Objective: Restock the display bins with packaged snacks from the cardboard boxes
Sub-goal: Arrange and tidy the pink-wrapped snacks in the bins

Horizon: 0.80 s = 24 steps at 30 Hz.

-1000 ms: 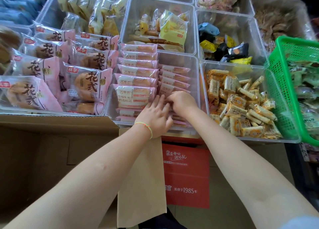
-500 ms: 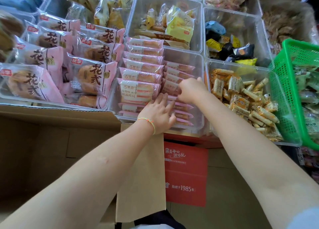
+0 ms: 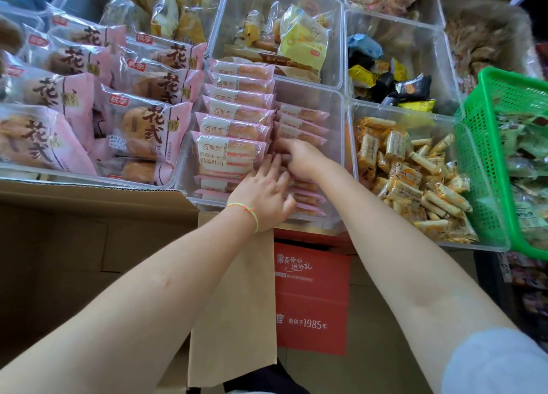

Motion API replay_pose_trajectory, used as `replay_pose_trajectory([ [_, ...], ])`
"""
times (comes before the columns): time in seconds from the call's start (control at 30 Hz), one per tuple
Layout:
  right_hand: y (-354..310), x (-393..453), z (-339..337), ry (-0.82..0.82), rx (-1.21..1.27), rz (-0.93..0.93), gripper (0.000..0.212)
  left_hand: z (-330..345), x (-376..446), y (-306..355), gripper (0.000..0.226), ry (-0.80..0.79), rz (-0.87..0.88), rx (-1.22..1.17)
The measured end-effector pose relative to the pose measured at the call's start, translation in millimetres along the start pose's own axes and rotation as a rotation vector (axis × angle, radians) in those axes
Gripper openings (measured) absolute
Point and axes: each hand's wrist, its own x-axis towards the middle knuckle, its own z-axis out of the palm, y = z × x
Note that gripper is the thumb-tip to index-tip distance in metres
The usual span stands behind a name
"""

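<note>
- A person's left hand (image 3: 264,195), a braided bracelet (image 3: 247,212) at the wrist, lies with fingers straight and spread on pink strawberry toast packets (image 3: 234,132) stacked in a clear display bin (image 3: 335,97).
- The right hand (image 3: 299,159) reaches into the same bin, fingers curled onto the right-hand row of packets; whether it actually grips one cannot be told.
- The packets fill the bin in two overlapping rows, the left row standing higher than the right.
- To the left, a bin holds larger pink bread bags (image 3: 142,126); to the right, another holds orange-wrapped roll snacks (image 3: 415,180), with a green plastic basket (image 3: 480,156) beside it.
- An open cardboard box (image 3: 89,230) sits below the bins at left, its flap (image 3: 234,319) hanging down beside a red carton (image 3: 311,298).
</note>
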Motion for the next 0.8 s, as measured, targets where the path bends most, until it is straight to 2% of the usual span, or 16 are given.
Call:
replay_pose_trajectory([
  [0.07,-1.1,-4.4,-3.2,-0.067,0.056,-0.043,0.048,0.1,-0.2,-0.3,0.062,0.017,-0.004,0.007],
  [0.17,-3.6,-6.9,-11.5,-0.132,0.085,-0.061,0.054,1.3,1.1,-0.6,0.060,0.014,0.007,0.020],
  [0.2,-3.8,-6.8,-15.1,-0.099,0.142,-0.053,0.054,1.7,2.1,-1.0,0.059,-0.002,0.002,0.022],
  [0.27,-2.0,-3.0,-23.7,0.076,0.260,0.020,0.054,2.8,4.0,-2.5,0.060,-0.038,-0.011,0.024],
  [0.33,-0.3,2.2,-31.7,0.254,0.152,0.107,0.052,4.0,5.1,-3.3,0.062,-0.053,-0.012,0.026],
  [0.37,0.0,4.6,-32.8,0.269,0.057,0.118,0.053,4.6,5.4,-3.4,0.062,-0.052,-0.011,0.028],
  [0.47,-2.0,15.6,-28.6,0.158,-0.105,0.120,0.053,4.4,5.4,-3.4,0.063,-0.046,-0.020,0.020],
  [0.53,-4.2,24.3,-22.6,0.134,-0.134,0.137,0.045,4.1,5.1,-3.3,0.063,-0.048,-0.025,0.008],
  [0.67,-6.6,27.4,-11.4,0.061,-0.143,0.179,0.038,3.3,3.8,-2.4,0.064,-0.028,-0.012,0.005],
  [0.8,-1.7,16.5,-8.0,0.001,-0.062,0.095,0.038,1.4,4.4,-2.4,0.063,-0.020,-0.007,0.011],
])
